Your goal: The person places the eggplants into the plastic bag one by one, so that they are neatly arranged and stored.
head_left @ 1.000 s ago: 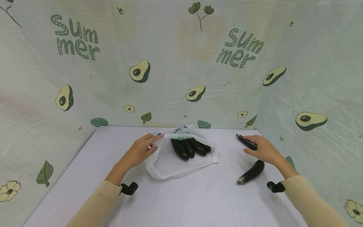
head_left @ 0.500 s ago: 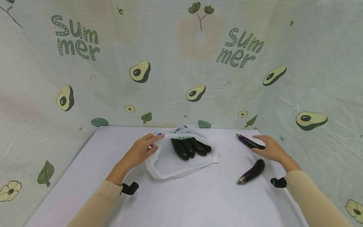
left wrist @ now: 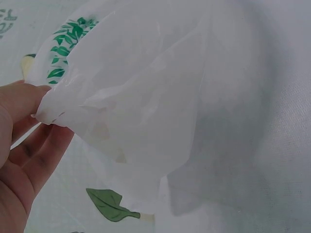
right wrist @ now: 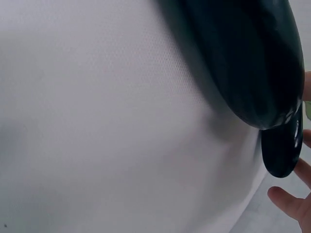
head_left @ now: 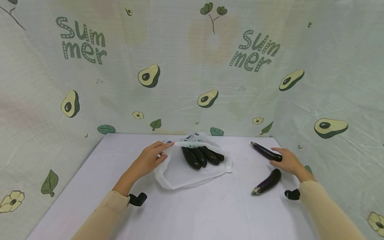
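Note:
A white plastic bag (head_left: 180,176) with blue and green print lies on the table, its mouth facing me. Several dark eggplants (head_left: 192,158) lie side by side inside it. My left hand (head_left: 150,156) pinches the upper rim of the bag between thumb and fingers, lifting it, as the left wrist view confirms. Off to the right lies a far eggplant (head_left: 264,151), its stem pointing away. My right hand (head_left: 288,161) has its fingers and thumb spread about its blunt end; the thumb (right wrist: 286,201) stands apart from the skin. A nearer eggplant (head_left: 268,182) lies just below that hand.
The table (head_left: 192,213) has a white cover. Behind it and at both sides hangs a pale cloth (head_left: 180,50) printed with avocados, leaves and lettering. Dark camera mounts sit on both wrists, the left mount (head_left: 138,199) close above the table.
My right hand has moved right along the far eggplant, from its middle to its blunt end, exposing more of it. My left hand and the bag stay as they were.

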`<state>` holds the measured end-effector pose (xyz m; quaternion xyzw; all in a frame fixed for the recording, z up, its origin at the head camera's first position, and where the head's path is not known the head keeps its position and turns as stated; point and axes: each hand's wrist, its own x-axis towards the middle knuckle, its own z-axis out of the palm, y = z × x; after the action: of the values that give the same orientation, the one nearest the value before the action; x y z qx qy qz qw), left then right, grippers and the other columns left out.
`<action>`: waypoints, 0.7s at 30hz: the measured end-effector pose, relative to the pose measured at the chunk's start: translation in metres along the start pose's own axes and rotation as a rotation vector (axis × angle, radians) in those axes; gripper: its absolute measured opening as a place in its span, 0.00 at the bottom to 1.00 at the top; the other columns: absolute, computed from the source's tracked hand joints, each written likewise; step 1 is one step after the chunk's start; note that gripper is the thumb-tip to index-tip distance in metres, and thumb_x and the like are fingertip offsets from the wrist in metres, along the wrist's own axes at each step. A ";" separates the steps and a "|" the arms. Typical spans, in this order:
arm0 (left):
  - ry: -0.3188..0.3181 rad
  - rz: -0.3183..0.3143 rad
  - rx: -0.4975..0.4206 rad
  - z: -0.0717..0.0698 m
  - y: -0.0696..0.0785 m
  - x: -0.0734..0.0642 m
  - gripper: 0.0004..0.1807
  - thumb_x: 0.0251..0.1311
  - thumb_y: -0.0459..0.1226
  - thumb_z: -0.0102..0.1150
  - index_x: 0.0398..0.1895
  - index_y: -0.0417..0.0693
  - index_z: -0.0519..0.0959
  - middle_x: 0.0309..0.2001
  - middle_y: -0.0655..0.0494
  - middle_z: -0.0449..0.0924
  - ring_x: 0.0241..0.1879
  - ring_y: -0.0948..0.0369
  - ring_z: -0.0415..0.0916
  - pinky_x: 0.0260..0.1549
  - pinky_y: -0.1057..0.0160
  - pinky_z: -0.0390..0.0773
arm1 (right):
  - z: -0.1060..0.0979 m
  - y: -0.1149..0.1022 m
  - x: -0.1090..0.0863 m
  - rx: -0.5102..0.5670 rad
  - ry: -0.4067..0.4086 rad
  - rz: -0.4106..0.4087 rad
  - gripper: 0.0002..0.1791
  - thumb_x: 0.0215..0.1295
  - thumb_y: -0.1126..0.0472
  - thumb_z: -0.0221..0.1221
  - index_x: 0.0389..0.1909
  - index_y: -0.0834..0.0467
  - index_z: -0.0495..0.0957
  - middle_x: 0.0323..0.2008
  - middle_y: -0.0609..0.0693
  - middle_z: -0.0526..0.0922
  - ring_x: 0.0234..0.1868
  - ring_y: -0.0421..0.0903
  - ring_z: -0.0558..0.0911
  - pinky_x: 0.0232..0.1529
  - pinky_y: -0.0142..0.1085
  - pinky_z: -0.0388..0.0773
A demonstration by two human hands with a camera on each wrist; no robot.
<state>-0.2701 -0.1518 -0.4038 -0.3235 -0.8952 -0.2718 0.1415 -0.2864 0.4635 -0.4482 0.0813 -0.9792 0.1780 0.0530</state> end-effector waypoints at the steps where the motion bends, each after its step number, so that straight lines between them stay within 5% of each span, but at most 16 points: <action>1: 0.000 0.000 -0.001 0.000 0.000 0.000 0.34 0.68 0.28 0.69 0.76 0.53 0.75 0.49 0.55 0.80 0.41 0.62 0.77 0.38 0.66 0.81 | 0.001 0.001 0.000 0.001 0.002 0.000 0.39 0.65 0.55 0.72 0.70 0.72 0.70 0.65 0.82 0.70 0.65 0.81 0.68 0.64 0.75 0.64; 21: 0.006 0.019 -0.008 -0.001 0.000 0.000 0.34 0.68 0.27 0.69 0.76 0.53 0.75 0.48 0.56 0.79 0.40 0.63 0.76 0.37 0.66 0.80 | 0.007 0.006 0.003 -0.076 0.009 -0.019 0.31 0.60 0.66 0.67 0.64 0.76 0.74 0.54 0.79 0.79 0.57 0.78 0.77 0.59 0.71 0.72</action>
<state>-0.2699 -0.1524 -0.4036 -0.3317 -0.8906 -0.2752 0.1454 -0.2908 0.4658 -0.4566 0.0877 -0.9842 0.1406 0.0620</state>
